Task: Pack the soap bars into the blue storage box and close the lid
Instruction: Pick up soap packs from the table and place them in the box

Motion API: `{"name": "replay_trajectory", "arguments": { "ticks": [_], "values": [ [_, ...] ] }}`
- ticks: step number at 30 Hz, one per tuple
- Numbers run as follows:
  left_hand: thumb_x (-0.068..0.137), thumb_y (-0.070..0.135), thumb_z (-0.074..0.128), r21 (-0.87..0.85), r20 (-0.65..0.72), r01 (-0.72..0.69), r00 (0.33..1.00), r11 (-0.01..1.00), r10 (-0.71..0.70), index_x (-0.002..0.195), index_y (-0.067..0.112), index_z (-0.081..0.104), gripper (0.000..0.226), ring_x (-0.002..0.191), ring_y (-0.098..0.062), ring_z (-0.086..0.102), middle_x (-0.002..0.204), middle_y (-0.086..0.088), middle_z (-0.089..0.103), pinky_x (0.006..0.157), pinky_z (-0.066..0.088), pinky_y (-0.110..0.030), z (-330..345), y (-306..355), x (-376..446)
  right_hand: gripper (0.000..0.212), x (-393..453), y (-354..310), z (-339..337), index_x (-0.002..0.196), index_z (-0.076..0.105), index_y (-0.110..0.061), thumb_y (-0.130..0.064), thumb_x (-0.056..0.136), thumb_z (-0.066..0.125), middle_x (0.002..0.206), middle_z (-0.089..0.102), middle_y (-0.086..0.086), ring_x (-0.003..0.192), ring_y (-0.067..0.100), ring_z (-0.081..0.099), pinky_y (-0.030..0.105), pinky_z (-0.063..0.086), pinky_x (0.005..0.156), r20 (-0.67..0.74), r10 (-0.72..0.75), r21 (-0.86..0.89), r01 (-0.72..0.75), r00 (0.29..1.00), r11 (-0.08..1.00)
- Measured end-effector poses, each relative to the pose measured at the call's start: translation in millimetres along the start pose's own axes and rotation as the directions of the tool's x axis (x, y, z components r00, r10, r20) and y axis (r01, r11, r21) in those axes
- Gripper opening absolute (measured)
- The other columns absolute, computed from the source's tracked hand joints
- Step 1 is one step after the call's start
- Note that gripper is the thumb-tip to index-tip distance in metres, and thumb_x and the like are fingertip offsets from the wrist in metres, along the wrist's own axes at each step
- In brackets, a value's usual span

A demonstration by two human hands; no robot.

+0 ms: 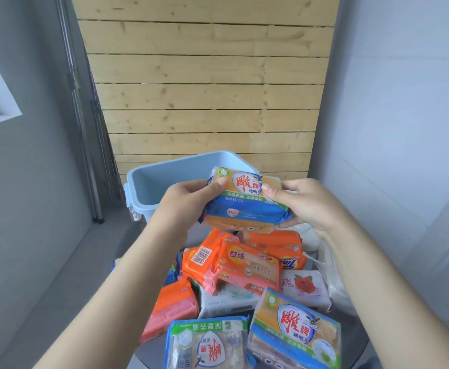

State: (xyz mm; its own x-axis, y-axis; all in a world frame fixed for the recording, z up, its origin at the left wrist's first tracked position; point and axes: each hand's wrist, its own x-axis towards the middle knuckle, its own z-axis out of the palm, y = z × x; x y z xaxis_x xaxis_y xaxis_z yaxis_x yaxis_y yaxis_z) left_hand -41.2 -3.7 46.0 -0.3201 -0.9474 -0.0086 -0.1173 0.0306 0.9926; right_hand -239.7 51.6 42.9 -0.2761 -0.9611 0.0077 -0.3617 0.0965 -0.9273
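Both hands are on one soap pack (244,199), a yellow-and-blue wrapped bundle with red Chinese lettering, held up in the air in front of the blue storage box (148,182). Left hand (188,201) grips the pack's left end, thumb lying across the top face and the other fingers tucked under where you can't see them. Right hand (302,202) pinches the right end the same way, thumb on top and fingers curled beneath. Long axis of the pack runs left to right between the two hands, printed face tilted up toward the camera, lettering reading the right way up. Forearms come in from the bottom corners and angle toward each other, wrists fairly straight. The box sits just behind the pack with its lid off; its near right side is blocked by the pack and hands, so how much is inside is hard to say, though the visible left part of the interior looks bare. Below the hands there's a heap of soap bars (244,283) on a dark round table (151,354): orange wrappers, a white one with a red rose (304,287), and two more yellow-and-blue packs at the bottom, both cut off by the frame edge. Wooden slat panel (207,83) behind it all.
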Motion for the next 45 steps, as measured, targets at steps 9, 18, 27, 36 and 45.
{"name": "replay_trajectory", "arguments": {
  "ticks": [9,18,27,36,45],
  "values": [
    [0.082,0.029,0.072,-0.151,-0.128,0.110,0.983,0.982,-0.129,0.085,0.006,0.069,0.024,0.082,-0.032,0.062,0.080,-0.016,0.072,0.091,0.053,-0.053,-42.5,35.4,58.6,0.018,78.0,-70.7,24.3,0.097,0.067,-0.015,-0.029,0.086,0.064,0.104,0.072,0.012,0.089,0.029,0.070,0.049,0.058,0.081,0.078,-0.067,-0.066,0.072,0.995,0.995],
    [0.096,0.012,0.053,-0.096,-0.134,0.392,0.906,0.915,-0.403,0.099,-0.001,0.055,0.013,0.039,-0.018,0.062,0.071,-0.012,0.070,0.029,0.044,-0.024,-63.1,7.1,140.0,0.025,181.9,-70.9,70.3,0.104,0.053,0.004,-0.017,0.091,0.059,0.084,0.065,0.015,0.074,0.029,0.062,0.048,0.053,0.083,0.324,0.258,-0.253,-0.179,0.910,0.951],
    [0.093,0.009,0.049,-0.063,-0.202,0.590,0.782,0.805,-0.589,0.095,0.002,0.048,0.007,0.084,-0.031,0.064,0.096,-0.017,0.066,0.094,0.051,-0.045,-74.1,-20.9,171.5,0.018,225.9,-46.5,119.7,0.081,0.049,-0.002,-0.009,0.097,0.045,0.075,0.063,0.014,0.071,0.027,0.057,0.049,0.044,0.094,0.432,0.489,-0.385,-0.335,0.758,0.860],
    [0.086,0.022,0.056,-0.077,-0.197,0.689,0.698,0.721,-0.688,0.081,0.006,0.058,0.017,0.070,-0.028,0.060,0.077,-0.014,0.065,0.079,0.047,-0.038,-84.5,-35.9,182.2,0.036,235.5,-14.3,148.3,0.132,0.041,0.007,-0.005,0.099,0.037,0.136,0.049,0.026,0.130,0.040,0.045,0.048,0.036,0.107,0.522,0.500,-0.314,-0.389,0.692,0.866],
    [0.082,0.019,0.059,-0.204,-0.221,0.671,0.677,0.713,-0.701,0.086,0.005,0.045,0.021,0.089,-0.033,0.061,0.093,-0.018,0.063,0.094,0.045,-0.045,-88.3,-36.6,181.7,0.040,234.8,-6.9,156.1,0.138,0.035,0.002,-0.014,0.102,0.029,0.137,0.046,0.024,0.125,0.035,0.045,0.046,0.031,0.111,0.611,0.493,-0.229,-0.457,0.619,0.859]
  ]
}}
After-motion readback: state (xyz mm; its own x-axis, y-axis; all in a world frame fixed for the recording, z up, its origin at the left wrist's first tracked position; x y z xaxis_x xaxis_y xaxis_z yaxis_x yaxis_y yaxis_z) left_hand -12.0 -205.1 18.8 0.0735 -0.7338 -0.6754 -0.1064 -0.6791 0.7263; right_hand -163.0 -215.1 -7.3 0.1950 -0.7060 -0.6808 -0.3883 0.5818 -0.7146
